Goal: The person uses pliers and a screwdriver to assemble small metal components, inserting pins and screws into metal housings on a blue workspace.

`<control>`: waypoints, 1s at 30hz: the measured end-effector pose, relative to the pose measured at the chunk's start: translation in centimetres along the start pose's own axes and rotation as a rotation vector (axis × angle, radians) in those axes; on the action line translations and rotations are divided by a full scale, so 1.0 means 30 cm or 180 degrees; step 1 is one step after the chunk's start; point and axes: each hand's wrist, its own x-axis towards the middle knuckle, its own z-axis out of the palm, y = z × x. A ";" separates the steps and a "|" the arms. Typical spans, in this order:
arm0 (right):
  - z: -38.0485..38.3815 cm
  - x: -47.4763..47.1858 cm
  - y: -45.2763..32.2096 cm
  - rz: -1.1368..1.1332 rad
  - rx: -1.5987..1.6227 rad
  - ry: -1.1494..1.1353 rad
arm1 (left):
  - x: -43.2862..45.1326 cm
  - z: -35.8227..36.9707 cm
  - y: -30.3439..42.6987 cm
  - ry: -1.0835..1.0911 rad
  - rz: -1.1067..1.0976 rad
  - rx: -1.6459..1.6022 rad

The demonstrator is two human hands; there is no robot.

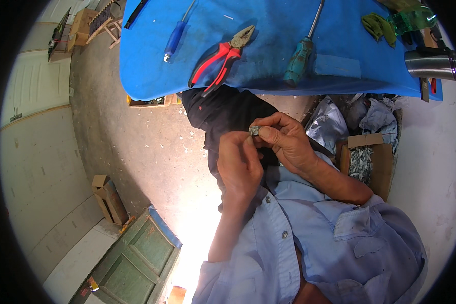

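Observation:
Above my lap, a small grey metal piece (254,130) is pinched between the thumb and fingers of my right hand (288,141). My left hand (238,159) meets it from the other side, its thumb and fingertips on the piece's lower edge. The piece is too small to tell its exact kind, and the fingers cover part of it. Beyond my hands, combination pliers (228,57) with red and black handles lie on the blue-covered table (273,22), their handle ends at its near edge.
A blue-handled screwdriver (176,38) and a teal-handled screwdriver (299,60) lie on the table. Near its right end are a green cloth (379,28), a green plastic bottle (412,19) and a steel cylinder (433,65). A cardboard box (383,167) of metal pieces stands at my right.

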 end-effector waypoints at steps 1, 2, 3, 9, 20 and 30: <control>-0.001 0.001 -0.001 0.0026 0.0039 -0.0003 | 0.000 0.001 -0.003 0.0009 0.0130 0.0077; -0.001 0.002 -0.003 0.0054 0.0077 -0.0006 | 0.001 0.001 0.002 -0.0014 -0.0007 -0.0027; -0.002 0.003 -0.005 0.0059 0.0076 -0.0009 | 0.002 0.001 0.009 -0.0036 -0.0142 -0.0130; -0.001 0.008 -0.007 -0.0060 0.0006 -0.0018 | -0.004 -0.003 0.003 -0.0011 -0.0515 -0.0546; -0.009 0.010 0.006 -0.0303 -0.0407 -0.0236 | 0.012 -0.035 -0.009 -0.0165 -0.0988 -0.0911; 0.031 -0.004 -0.007 -0.0518 -0.1830 -0.0245 | 0.028 -0.041 -0.020 0.0134 0.0146 0.0276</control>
